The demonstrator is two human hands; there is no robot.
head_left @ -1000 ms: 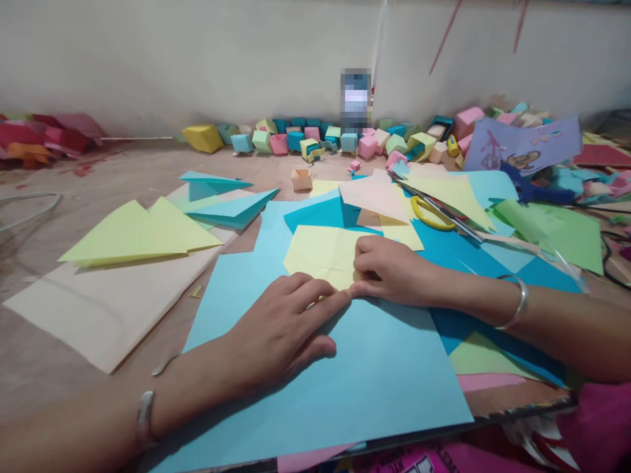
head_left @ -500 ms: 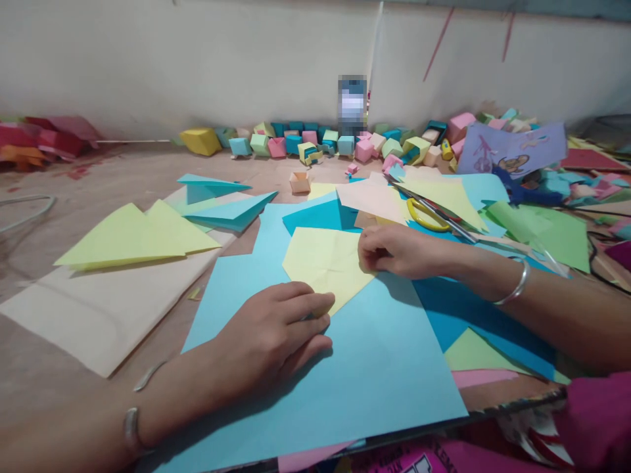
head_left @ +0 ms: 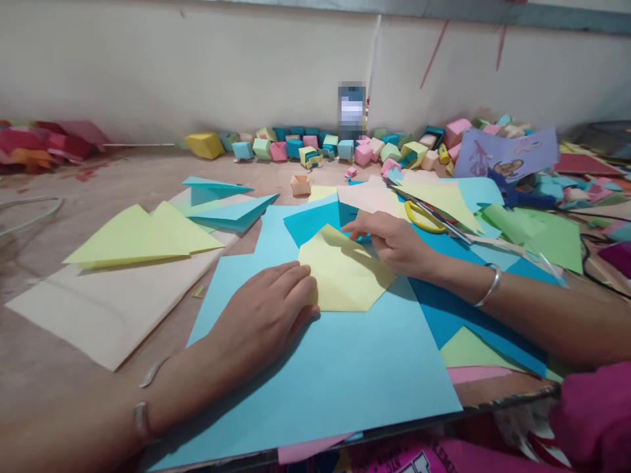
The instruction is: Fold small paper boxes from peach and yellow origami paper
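A pale yellow folded paper (head_left: pixel 345 276) lies on a large light-blue sheet (head_left: pixel 335 368) in the middle of the table. My left hand (head_left: pixel 261 315) rests flat on the blue sheet, its fingers together and their tips pressing the yellow paper's left edge. My right hand (head_left: pixel 389 242) lies over the paper's upper right part, fingers extended along its top flap, which stands slightly raised.
Yellow-handled scissors (head_left: pixel 428 217) lie behind my right hand among loose coloured sheets. Folded yellow (head_left: pixel 142 233) and teal triangles (head_left: pixel 231 211) sit on a cream sheet (head_left: pixel 98 309) at left. A row of small paper cubes (head_left: pixel 315 146) lines the wall. More paper scraps pile up at right.
The yellow paper has been turned and refolded into a more compact shape. My left hand slid up to its left edge; my right hand moved up to its top flap.
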